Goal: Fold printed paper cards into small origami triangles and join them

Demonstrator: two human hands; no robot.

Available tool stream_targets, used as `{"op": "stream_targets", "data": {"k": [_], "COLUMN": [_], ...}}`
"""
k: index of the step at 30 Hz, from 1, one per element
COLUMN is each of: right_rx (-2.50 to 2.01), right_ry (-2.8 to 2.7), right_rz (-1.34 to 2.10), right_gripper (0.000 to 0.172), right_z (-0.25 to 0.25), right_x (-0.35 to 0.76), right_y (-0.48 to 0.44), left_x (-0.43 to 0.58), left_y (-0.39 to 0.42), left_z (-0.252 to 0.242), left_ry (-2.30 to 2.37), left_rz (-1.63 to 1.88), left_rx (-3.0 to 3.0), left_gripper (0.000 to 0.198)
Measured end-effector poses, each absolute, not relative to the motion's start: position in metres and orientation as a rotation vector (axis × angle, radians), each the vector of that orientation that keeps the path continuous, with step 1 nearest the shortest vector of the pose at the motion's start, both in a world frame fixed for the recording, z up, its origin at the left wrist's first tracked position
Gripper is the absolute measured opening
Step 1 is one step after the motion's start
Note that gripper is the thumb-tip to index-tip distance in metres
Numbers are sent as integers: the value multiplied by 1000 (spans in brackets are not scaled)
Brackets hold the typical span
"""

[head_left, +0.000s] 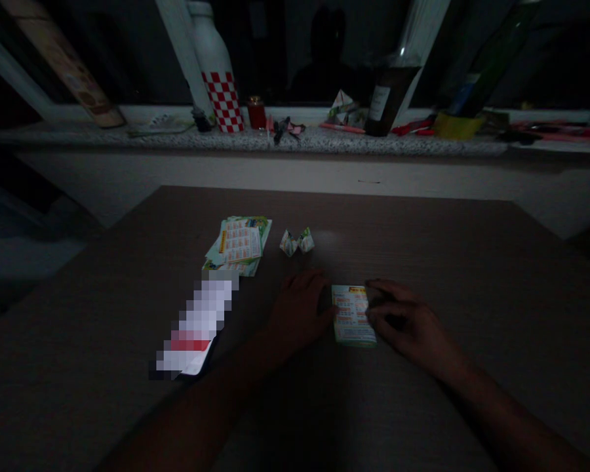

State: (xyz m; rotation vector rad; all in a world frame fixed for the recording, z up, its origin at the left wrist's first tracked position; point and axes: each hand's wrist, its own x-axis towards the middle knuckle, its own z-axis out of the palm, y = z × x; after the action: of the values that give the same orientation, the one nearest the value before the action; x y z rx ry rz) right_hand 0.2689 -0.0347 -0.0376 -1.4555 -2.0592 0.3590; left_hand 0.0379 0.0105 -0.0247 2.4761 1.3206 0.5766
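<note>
A printed paper slip (353, 321) with orange and green print lies flat on the dark table. My left hand (302, 305) rests on the table at its left, thumb at the slip's left edge, fingers spread. On the other side, my right hand (406, 321) has its thumb and fingertips at the slip's right edge, with a gap between thumb and forefinger. Just beyond my left hand sits a small folded paper piece (297, 241) with two pointed ends. A loose pile of similar slips (240, 242) lies farther left.
A phone (196, 328) with a blurred-out bright screen lies left of my left forearm. Behind the table (423, 229), a granite sill (305, 143) holds a red-and-white checkered bottle (221, 85), a small red jar (256, 113), a dark labelled container (383, 101) and a yellow object (457, 126).
</note>
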Motion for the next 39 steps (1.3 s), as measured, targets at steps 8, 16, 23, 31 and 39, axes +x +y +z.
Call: {"op": "stream_targets", "data": {"k": [8,16,23,31,39], "right_rx": [-1518,-1507,-1499,-1463,-1453], "right_ry": [-2013,-1989,-1949,-1961,-1958], "right_rz": [457,487,469,423,419], "right_gripper": [15,15,14,13,9], "right_z": [-35,-36,-35,-38,-38], "right_x": [275,275,272,266,265], "right_y": [-34,-31,-28,-25,-24], "left_x": [38,37,33,36,36], "left_y": [8,10,15,14,15], "left_z": [-23,-27,-31,-30,-37], "left_ry": [1262,1123,1038,958,847], "left_rz": [577,586,627,602,654], "left_rx": [2496,2520,2511,2551,2677], "left_gripper": [25,15,17,25,20]}}
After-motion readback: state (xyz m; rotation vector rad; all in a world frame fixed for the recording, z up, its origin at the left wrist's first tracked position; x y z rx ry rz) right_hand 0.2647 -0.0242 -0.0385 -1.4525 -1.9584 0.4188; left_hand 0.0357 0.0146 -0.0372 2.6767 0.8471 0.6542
